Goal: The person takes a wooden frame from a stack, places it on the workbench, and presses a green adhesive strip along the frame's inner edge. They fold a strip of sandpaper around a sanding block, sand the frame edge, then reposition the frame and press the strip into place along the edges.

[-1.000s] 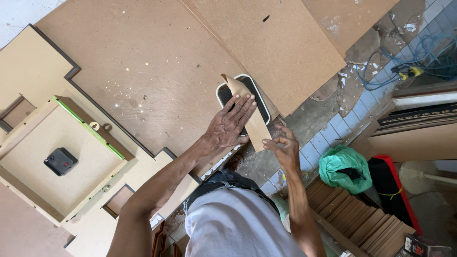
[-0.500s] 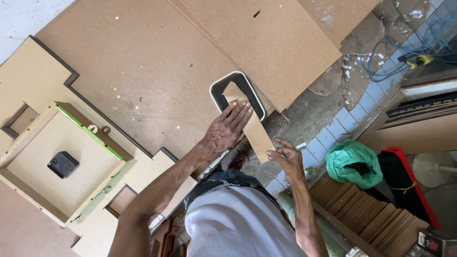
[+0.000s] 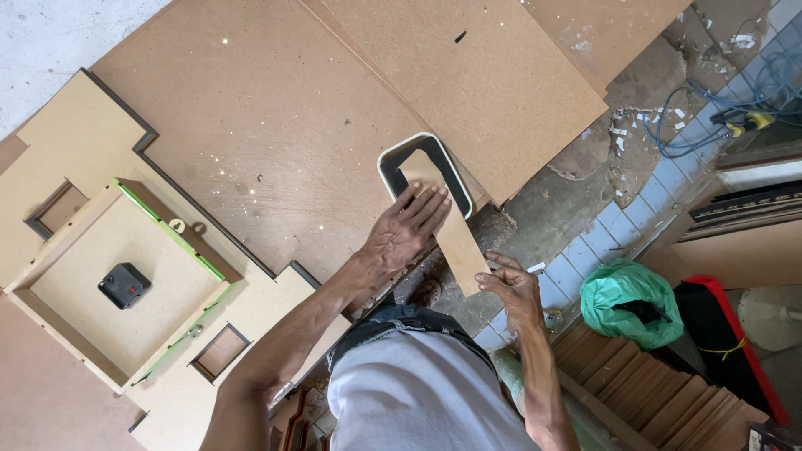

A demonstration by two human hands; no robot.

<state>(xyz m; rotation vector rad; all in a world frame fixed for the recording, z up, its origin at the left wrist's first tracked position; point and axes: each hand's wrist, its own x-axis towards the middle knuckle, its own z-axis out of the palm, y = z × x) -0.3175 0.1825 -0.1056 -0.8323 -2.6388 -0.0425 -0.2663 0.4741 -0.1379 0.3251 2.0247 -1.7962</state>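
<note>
— What step am I looking at on your feed?

— I'd call it fitting. My left hand (image 3: 408, 234) lies flat, fingers spread, pressing a strip (image 3: 461, 250) down where it crosses the black frame (image 3: 391, 164). My right hand (image 3: 511, 288) pinches the strip's near end between thumb and fingers. So one hand is open and pressing, and the other is closed on the strip.

— Where exactly is the strip?

— Its far end lies inside the frame's opening. Its near end sticks out past the big board (image 3: 251, 150), over the floor.

— What would a move from here call for?

— As I judge it, steady pressure from the left palm while the right steers the free end. A slip would skew the strip against the frame's inner edge.

— Any room?

— It's tight ahead, because a second board (image 3: 501, 83) overlaps just beyond the frame. The open floor to the right is narrow, with a green bag (image 3: 626, 302) near my right hand. The box (image 3: 83, 292) sits well apart on the left.
</note>
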